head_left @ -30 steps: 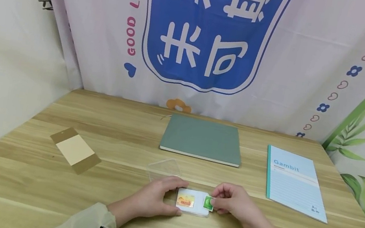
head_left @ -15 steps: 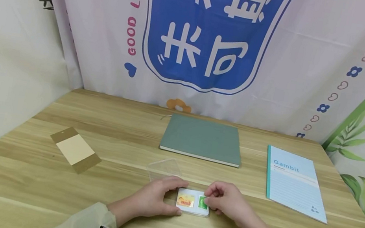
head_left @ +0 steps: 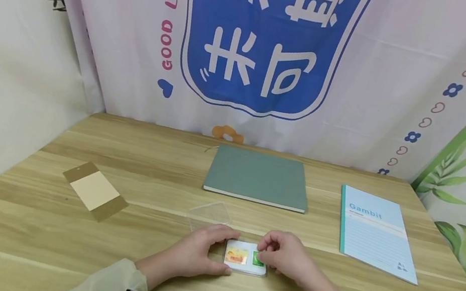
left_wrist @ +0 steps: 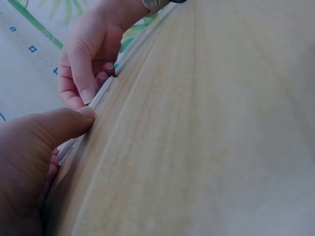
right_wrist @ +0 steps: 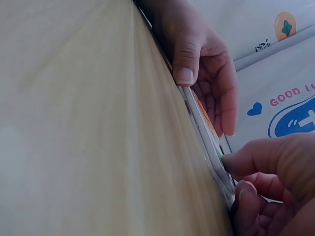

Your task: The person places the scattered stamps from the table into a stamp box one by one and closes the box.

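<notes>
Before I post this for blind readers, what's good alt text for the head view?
A person's left hand grips a small white pack on a table while the right hand touches a green piece at its right end. Beyond lie a clear plastic piece and a grey-green book, with a brown card at left and a blue notebook at right.

Card stack (head_left: pixel 249 258) btwn L grip (head_left: pixel 198 252) & R grip (head_left: pixel 288 257), bk (head_left: pixel 258 177) behind, notepad (head_left: pixel 379 233) far R.

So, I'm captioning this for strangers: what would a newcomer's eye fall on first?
Probably the large blue shield-shaped emblem with white characters, centred high on the pale fabric backdrop. Then, low centre, the left hand grips a small white rectangular block; the right hand touches the green square on the block's right end.
</notes>
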`<state>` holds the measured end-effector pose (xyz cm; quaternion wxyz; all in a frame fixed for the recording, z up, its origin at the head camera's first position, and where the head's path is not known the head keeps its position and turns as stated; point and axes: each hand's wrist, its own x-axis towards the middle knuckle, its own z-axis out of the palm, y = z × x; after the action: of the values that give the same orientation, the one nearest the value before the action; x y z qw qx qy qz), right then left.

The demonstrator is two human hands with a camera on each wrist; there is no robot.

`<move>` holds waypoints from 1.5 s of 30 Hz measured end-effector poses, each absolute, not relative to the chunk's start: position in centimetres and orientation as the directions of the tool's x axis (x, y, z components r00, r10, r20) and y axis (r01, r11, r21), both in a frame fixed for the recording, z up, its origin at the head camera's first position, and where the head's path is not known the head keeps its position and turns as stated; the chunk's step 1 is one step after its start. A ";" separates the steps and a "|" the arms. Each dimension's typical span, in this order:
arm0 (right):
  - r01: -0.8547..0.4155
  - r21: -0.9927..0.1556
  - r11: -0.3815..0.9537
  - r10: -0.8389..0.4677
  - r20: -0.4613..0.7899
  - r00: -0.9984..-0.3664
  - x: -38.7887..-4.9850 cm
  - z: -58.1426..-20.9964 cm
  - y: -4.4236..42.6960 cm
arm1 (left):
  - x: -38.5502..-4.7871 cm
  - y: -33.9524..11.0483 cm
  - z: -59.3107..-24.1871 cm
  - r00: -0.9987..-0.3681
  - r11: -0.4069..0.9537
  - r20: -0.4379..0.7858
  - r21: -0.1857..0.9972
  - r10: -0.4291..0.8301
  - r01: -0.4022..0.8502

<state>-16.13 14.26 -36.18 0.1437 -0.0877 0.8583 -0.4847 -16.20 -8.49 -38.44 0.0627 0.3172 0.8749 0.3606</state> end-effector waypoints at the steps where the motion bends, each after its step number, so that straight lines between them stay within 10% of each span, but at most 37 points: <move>1: -0.018 -0.852 0.523 -0.286 -0.155 -0.945 -16.1 -36.2 14.1 | -16.2 -8.6 -38.4 -0.791 0.539 0.121 0.670 0.600 0.511; 23: -0.059 -0.857 0.512 -0.327 -0.130 -0.936 -19.1 -33.1 15.1 | -16.5 -10.2 -36.1 -0.888 0.415 0.279 0.805 0.366 0.424; 33: -0.200 -0.793 0.575 -0.468 -0.118 -0.876 -22.9 -31.6 12.7 | -17.9 -13.0 -35.3 -0.992 0.457 0.093 0.881 0.080 0.120; 45: -0.272 -0.678 0.683 -0.579 -0.274 -0.768 -24.7 -32.6 9.0 | -17.3 -13.3 -36.6 -0.997 0.491 -0.045 0.871 0.057 -0.011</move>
<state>-24.71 9.00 -32.61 0.2411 -0.2403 0.8850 -0.3176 -17.33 -13.28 -36.64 0.0336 0.0131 0.8628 0.5043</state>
